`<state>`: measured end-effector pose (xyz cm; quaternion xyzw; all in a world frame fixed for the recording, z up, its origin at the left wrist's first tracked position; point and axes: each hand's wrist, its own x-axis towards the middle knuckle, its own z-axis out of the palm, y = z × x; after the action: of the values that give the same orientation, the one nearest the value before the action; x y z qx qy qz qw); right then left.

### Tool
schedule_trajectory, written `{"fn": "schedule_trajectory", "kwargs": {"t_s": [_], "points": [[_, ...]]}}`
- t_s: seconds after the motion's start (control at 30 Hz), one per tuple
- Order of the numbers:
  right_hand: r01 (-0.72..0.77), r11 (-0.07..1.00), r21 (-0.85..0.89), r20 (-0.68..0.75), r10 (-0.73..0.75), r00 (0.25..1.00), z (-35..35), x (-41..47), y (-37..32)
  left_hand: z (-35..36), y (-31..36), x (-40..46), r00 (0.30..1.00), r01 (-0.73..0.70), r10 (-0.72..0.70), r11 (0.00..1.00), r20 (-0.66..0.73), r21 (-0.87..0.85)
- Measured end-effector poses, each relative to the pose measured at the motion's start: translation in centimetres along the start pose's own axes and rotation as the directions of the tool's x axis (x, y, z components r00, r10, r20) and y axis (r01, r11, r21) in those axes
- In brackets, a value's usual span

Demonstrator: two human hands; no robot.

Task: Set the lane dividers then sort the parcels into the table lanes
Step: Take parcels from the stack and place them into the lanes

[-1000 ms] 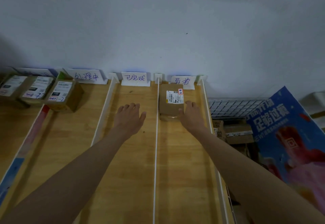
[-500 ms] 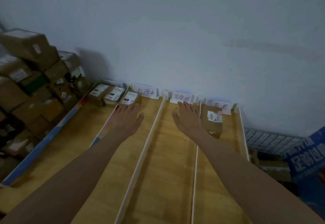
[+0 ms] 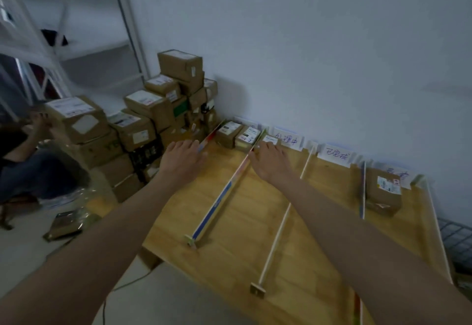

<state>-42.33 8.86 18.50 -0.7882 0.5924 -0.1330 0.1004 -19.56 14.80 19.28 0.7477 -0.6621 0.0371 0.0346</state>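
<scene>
Presently, head view only. Both arms are stretched out over the wooden table [image 3: 255, 222] toward the far-left corner. Left hand [image 3: 182, 158] is seen palm down, fingers straight and spread, nothing held; it sits at the table's left edge, fingertips near the far end of the coloured divider [image 3: 219, 197]. Right hand [image 3: 270, 162] is likewise flat and loose, nothing gripped, fingertips close to the small parcels [image 3: 237, 134] lined up vs. the wall; contact w/ them can't be told, frame is blurred.

Dividers: coloured one runs diagonally, white divider [image 3: 281, 222] to its right, another by the lone parcel [image 3: 383, 192], which lies in the far-right lane under a lane label [image 3: 337, 157] row. Parcel stack [image 3: 158, 120] is piled off-table at left, still unsorted.

Risks, as judged:
- Coloured divider looks light and free-standing; a knock from either wrist could skew it, and lanes would be lost.
- Small parcels straddle that divider's far end; if pulled carelessly, it could be dragged along.
- Stack at left is tall and uneven; a box tugged from low down could topple it.
- Labels could be misread in the dim light.
</scene>
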Motion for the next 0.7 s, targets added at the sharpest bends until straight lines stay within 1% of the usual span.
{"fn": "schedule_trajectory", "kwargs": {"t_s": [0.13, 0.37, 0.47, 0.7], "points": [[0.051, 0.999, 0.0, 0.039, -0.051, 0.998, 0.5, 0.8, -5.8, -1.8, -4.9, -1.1, 0.999, 0.04, -0.041, 0.999, -0.008, -0.02], [0.119, 0.993, 0.012, 0.042, -0.12, 0.992, 1.6, 4.6, -13.6, -3.8, -12.5, 0.4, 0.992, 0.113, -0.113, 0.994, -0.062, -0.008], [0.136, 0.99, 0.042, 0.046, -0.138, 0.989, 2.9, 7.4, -16.1, -4.4, -15.3, 2.3, 0.991, 0.109, -0.109, 0.994, -0.076, -0.008], [0.098, 0.989, 0.114, 0.076, -0.107, 0.991, 5.7, 15.5, -20.9, -4.7, -21.4, 9.6, 0.997, 0.073, -0.071, 0.996, -0.037, 0.055]]}}
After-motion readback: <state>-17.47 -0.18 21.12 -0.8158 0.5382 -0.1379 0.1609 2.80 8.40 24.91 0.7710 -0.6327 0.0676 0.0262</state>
